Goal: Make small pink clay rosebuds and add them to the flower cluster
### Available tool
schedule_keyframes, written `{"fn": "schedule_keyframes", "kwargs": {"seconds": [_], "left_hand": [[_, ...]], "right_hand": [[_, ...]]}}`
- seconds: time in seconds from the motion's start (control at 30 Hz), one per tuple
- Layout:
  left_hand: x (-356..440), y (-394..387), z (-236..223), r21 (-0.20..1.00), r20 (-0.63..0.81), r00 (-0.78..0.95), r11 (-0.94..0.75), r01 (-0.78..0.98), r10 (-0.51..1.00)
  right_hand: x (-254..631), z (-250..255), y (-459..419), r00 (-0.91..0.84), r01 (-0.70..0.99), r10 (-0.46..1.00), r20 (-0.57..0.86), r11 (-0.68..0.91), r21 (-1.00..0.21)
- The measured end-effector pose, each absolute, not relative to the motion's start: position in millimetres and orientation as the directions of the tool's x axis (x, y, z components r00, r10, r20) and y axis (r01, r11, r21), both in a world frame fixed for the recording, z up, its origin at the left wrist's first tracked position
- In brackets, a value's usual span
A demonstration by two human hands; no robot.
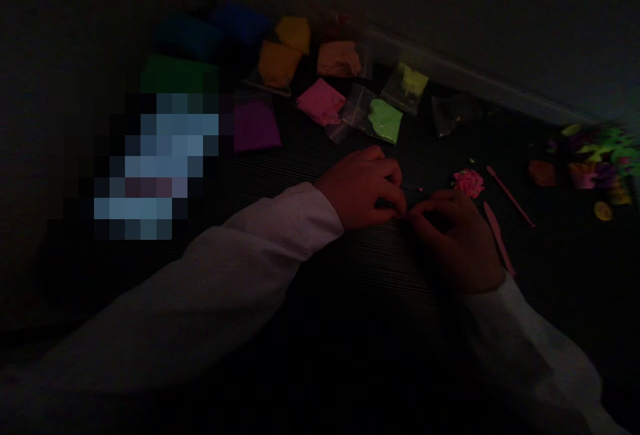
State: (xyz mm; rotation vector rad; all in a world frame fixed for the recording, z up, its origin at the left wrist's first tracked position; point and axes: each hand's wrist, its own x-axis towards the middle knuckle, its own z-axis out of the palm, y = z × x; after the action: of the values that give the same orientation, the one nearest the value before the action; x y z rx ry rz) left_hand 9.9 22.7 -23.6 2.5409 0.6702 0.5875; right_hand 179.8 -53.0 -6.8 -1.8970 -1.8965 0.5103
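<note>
In the dim light my left hand (364, 190) rests low over the dark table (320, 282), thumb and forefinger pinched. My right hand (457, 242) is pinched as well, its fingertips almost meeting the left ones. Whatever lies between the fingers is too small and dark to make out. Just beyond the right hand sits a bumpy pink clay piece (468, 183) with greenish specks. A tiny pink ball (421, 189) lies between the hands. To the right are a pink modelling knife (498, 238) and a thin pink modelling tool (510, 196).
Clear bags of coloured clay line the back, among them a pink bag (321, 102), a green bag (386, 120) and a purple bag (257, 123). A pixelated bright area (170, 155) covers the left. Small colourful clay models (607, 155) crowd the right, beside a brown lump (542, 173).
</note>
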Motion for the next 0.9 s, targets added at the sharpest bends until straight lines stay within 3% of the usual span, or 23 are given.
{"fn": "schedule_keyframes", "kwargs": {"seconds": [0.53, 0.7, 0.9], "left_hand": [[10, 22, -24, 0.487, 0.268, 0.804, -0.795, 0.363, 0.531], [10, 22, -23, 0.488, 0.258, 0.805, -0.791, 0.368, 0.534], [10, 21, -24, 0.478, 0.267, 0.804, -0.797, 0.368, 0.531]], "right_hand": [[182, -5, -53, 0.006, 0.869, 0.998, 0.059, 0.024, -0.495], [182, 1, -59, -0.102, 0.873, 0.983, 0.151, 0.161, -0.461], [180, -3, -62, -0.175, 0.866, 0.973, 0.147, 0.224, -0.447]]}}
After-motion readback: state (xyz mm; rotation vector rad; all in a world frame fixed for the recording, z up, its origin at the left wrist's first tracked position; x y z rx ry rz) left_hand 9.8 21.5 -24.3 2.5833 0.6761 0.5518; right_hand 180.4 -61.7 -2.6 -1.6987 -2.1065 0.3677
